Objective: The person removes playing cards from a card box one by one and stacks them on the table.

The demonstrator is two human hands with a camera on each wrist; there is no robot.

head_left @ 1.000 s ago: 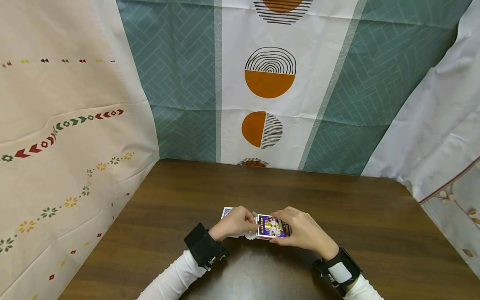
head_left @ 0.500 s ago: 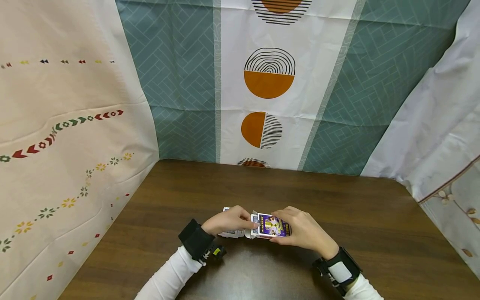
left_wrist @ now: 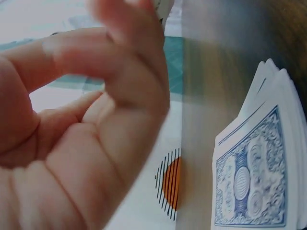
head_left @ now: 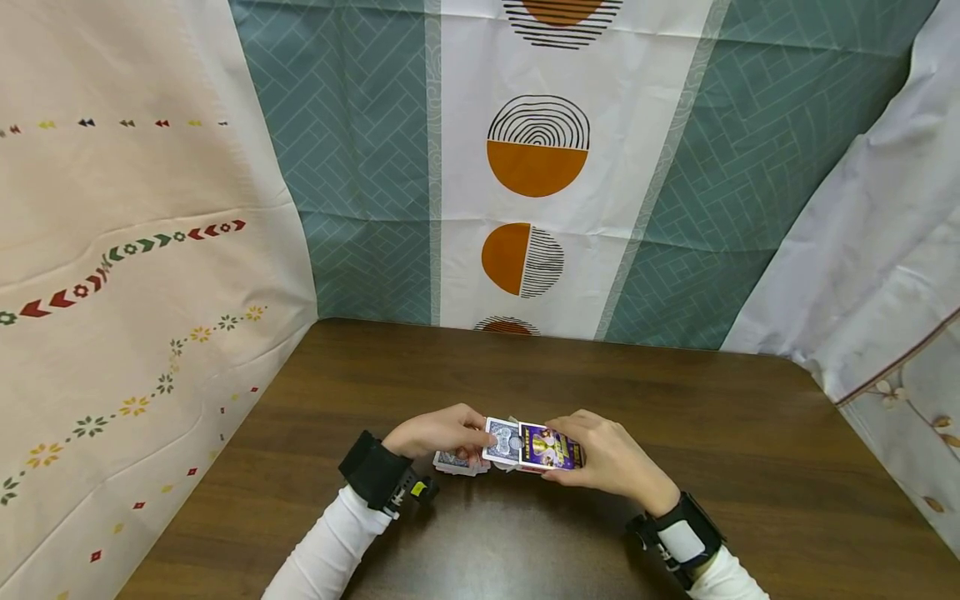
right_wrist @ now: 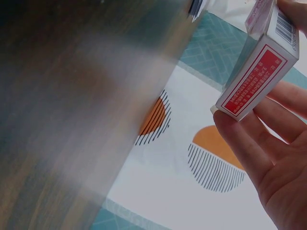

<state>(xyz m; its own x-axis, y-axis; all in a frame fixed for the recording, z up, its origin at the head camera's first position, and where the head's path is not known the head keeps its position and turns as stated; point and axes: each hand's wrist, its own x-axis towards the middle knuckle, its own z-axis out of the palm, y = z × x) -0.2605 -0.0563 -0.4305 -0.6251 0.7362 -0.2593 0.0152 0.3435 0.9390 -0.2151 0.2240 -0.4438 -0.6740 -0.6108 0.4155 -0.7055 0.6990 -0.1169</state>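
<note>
Left hand (head_left: pixel 438 432) pinches at least 1 card (head_left: pixel 505 440) partway out of the box (head_left: pixel 550 448) clamped in the right hand (head_left: pixel 609 458), beside the loose pile (head_left: pixel 454 462); a sharp tug could bend it or scatter that pile.

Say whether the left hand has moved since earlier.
Yes: against the teal cloth in the head view, the left hand has shifted left, away from the box.

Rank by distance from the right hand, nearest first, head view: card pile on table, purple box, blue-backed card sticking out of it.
1. Purple box: in the right hand.
2. Blue-backed card: partly out, at its left end.
3. Card pile: farther left, on the table.
</note>
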